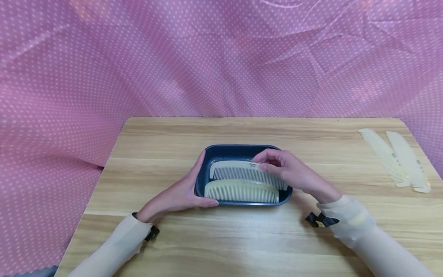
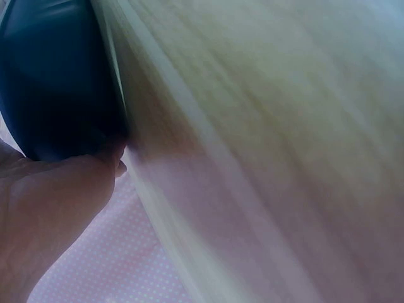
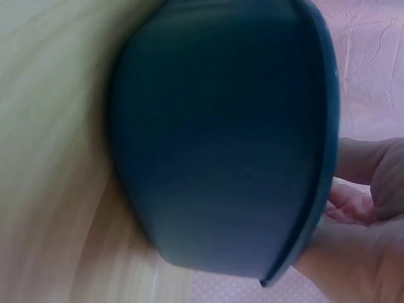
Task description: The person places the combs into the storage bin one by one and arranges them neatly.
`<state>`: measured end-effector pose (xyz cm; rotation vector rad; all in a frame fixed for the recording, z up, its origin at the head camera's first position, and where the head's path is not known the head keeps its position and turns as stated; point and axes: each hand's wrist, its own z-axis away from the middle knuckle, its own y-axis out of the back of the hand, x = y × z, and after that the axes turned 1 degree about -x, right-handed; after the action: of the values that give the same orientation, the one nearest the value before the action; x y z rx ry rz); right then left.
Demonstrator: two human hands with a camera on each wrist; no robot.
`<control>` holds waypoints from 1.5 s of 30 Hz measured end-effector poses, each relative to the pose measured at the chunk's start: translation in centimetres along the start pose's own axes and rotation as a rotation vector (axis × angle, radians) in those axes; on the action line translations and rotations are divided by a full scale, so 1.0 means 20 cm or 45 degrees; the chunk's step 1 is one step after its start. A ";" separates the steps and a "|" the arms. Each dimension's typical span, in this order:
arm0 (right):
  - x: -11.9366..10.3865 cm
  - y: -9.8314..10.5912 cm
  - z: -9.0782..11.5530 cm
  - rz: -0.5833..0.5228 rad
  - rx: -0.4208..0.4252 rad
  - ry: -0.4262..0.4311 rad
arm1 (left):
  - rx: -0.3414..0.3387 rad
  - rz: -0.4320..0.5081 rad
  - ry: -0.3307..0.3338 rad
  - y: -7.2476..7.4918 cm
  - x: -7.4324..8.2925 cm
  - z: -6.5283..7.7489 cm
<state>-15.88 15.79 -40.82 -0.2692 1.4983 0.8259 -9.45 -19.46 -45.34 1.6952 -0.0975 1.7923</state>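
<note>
A dark blue rectangular tray point(image 1: 238, 150) stands on the wooden table in the head view. Two pale combs lie inside it, teeth facing the near side: a front comb point(image 1: 241, 190) along the near wall and a back comb point(image 1: 235, 169) behind it. My left hand point(image 1: 183, 195) holds the tray's left end, thumb on the near rim and fingers along the left side. With thumb and fingers, my right hand point(image 1: 294, 171) pinches the back comb by its spine, right of the middle. In the right wrist view the tray's outer wall point(image 3: 221, 145) hides the combs.
Two more pale combs, a left one point(image 1: 380, 154) and a right one point(image 1: 408, 159), lie slanted near the table's right edge, their near ends close together. A pink dotted cloth point(image 1: 221, 69) hangs behind the table point(image 1: 221, 242) and at its sides.
</note>
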 end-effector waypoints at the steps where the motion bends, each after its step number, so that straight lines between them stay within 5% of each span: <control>1: 0.00 -0.01 0.00 0.008 -0.010 0.005 | 0.000 0.001 0.001 0.00 0.00 0.00; 15: 0.02 -0.10 -0.04 0.125 -0.137 0.027 | -0.003 0.001 -0.017 0.00 0.00 -0.02; 45: 0.04 -0.18 -0.04 0.412 -0.097 0.063 | 0.010 -0.009 0.003 -0.01 -0.02 0.00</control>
<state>-14.37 12.94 -42.85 -0.1039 1.5814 1.1418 -9.37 -19.54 -45.77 1.6969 -0.0829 1.7918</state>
